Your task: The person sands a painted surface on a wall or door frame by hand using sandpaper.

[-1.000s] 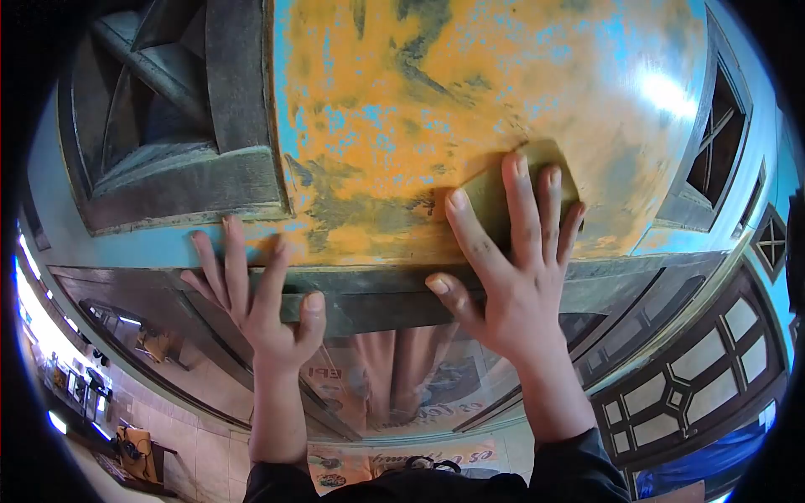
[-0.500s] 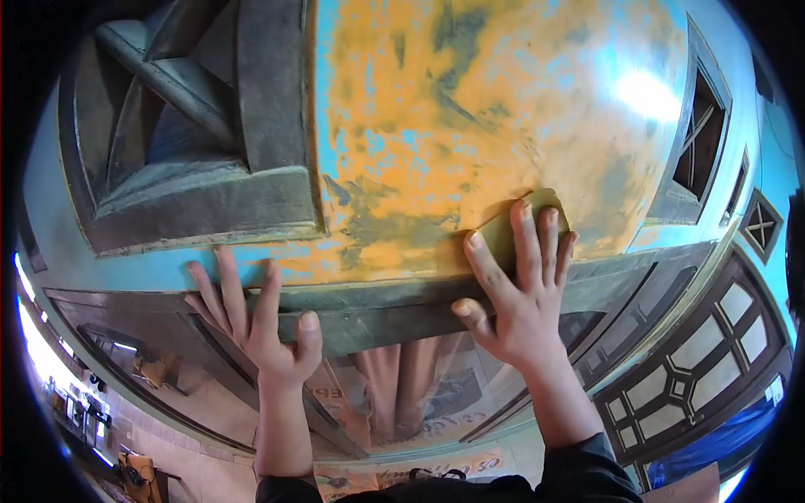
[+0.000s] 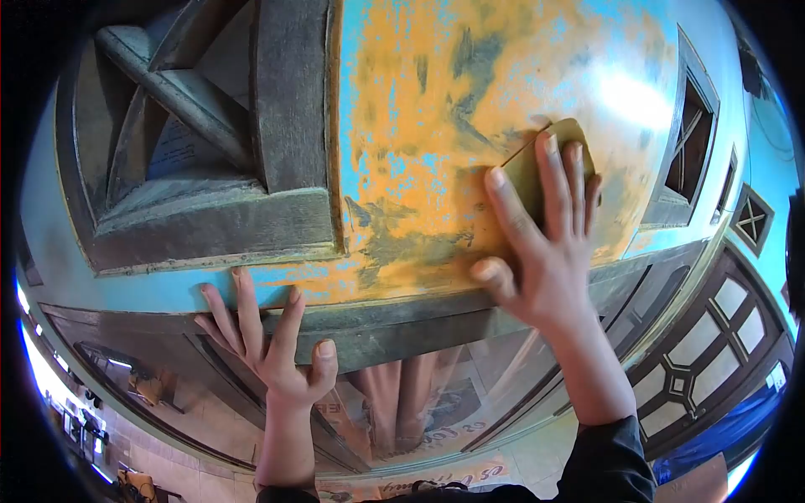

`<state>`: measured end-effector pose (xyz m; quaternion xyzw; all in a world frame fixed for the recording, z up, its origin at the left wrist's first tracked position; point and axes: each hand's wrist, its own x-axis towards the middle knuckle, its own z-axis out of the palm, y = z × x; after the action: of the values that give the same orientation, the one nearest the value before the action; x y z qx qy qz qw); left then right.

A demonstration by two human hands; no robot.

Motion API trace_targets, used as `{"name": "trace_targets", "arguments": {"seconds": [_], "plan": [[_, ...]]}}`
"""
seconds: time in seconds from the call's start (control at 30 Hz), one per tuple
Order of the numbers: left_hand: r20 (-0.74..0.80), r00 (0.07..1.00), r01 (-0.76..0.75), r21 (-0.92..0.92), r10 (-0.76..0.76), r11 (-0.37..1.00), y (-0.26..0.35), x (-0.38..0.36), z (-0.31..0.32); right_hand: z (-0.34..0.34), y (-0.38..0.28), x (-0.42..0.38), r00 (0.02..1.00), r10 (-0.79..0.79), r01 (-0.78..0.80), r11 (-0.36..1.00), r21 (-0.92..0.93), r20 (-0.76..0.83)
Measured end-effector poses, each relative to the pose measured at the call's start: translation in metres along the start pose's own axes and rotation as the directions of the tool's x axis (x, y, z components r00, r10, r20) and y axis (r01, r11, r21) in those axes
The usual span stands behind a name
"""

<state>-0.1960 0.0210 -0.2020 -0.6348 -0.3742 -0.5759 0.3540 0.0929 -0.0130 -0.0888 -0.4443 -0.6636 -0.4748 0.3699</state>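
My right hand (image 3: 553,260) presses a folded olive-brown sheet of sandpaper (image 3: 527,178) flat against the wall panel (image 3: 419,101), with the fingers stretched over it and the thumb apart. Worn orange paint covers the panel, with light blue and dark grey patches showing through. Lower on the left, my left hand (image 3: 272,352) rests open with spread fingers on the dark wooden ledge (image 3: 402,327) and the blue strip above it. That hand holds nothing. Part of the sandpaper is hidden under my right fingers.
A dark wooden vent frame with crossed bars (image 3: 289,222) juts out at upper left. Another vent (image 3: 689,142) is at right. Below the ledge is glass with a curtain (image 3: 398,402) behind it. A panelled door (image 3: 704,352) stands at lower right, near a blue cloth (image 3: 721,440).
My right hand has slid the sandpaper up and slightly right across the panel. The whole view has shifted a little; my left hand stays at the ledge.
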Motion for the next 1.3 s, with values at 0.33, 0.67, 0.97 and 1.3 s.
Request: {"name": "trace_targets", "arguments": {"seconds": [0.33,0.67,0.97,1.3], "plan": [[0.023,0.999,-0.041,-0.012,0.041,0.999,0.0,0.001,-0.003,-0.003,-0.006,0.004,0.995,-0.059,0.056,0.998,0.035,0.076],[0.009,1.0,0.002,-0.027,-0.002,1.0,-0.001,-0.002,-0.001,0.002,0.001,0.018,0.989,-0.145,0.145,0.989,-0.036,0.003],[0.045,0.997,-0.062,0.007,0.061,0.998,-0.001,-0.001,-0.004,0.003,0.012,0.035,0.984,-0.151,0.148,0.988,-0.041,-0.09],[0.049,0.997,-0.064,0.009,0.063,0.998,0.003,-0.001,-0.002,-0.003,0.012,0.062,0.971,-0.202,0.189,0.975,-0.114,-0.125]]}}
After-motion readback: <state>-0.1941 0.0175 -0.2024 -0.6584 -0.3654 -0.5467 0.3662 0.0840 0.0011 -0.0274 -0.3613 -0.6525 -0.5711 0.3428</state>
